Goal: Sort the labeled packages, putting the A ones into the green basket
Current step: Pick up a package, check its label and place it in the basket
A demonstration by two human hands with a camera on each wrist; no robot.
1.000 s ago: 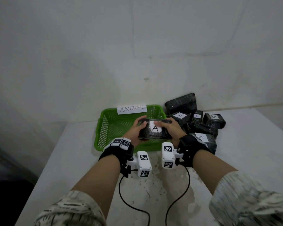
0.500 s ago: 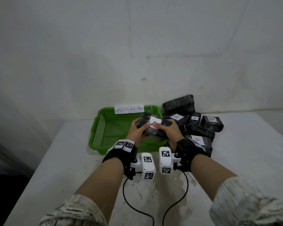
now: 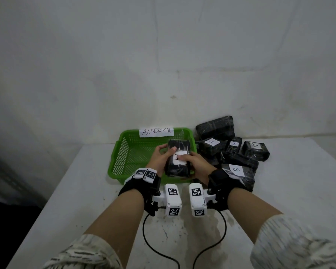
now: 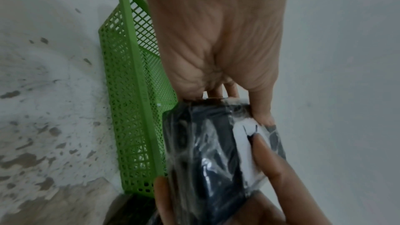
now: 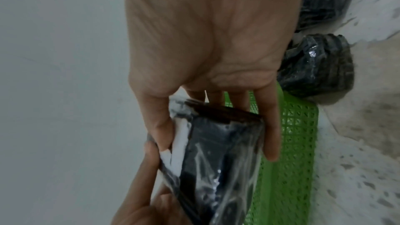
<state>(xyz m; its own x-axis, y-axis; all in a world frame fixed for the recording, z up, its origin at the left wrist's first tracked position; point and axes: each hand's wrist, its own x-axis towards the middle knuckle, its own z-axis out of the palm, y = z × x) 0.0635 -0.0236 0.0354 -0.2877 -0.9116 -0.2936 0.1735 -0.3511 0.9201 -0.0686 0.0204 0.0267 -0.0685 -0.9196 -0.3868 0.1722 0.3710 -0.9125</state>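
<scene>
Both hands hold one black plastic-wrapped package [image 3: 177, 162] with a white label over the near right part of the green basket [image 3: 124, 152]. My left hand [image 3: 160, 157] grips its left side, thumb on top. My right hand [image 3: 194, 162] grips its right side, thumb across the label, which hides most of the letter. In the left wrist view the package [image 4: 207, 156] stands lengthwise beside the basket wall [image 4: 129, 109]. In the right wrist view fingers wrap under the package [image 5: 220, 156] above the green mesh [image 5: 292, 143].
A white card reading ABNORMAL [image 3: 156, 132] sits on the basket's far rim. A pile of black packages [image 3: 231, 152] lies right of the basket, with labels B [image 3: 211, 141], A [image 3: 255, 145] and B [image 3: 236, 169]. White wall behind; table edge at left.
The package was turned from lying crosswise with its A label facing up to lengthwise, and carried forward over the basket. Both hands stayed on it.
</scene>
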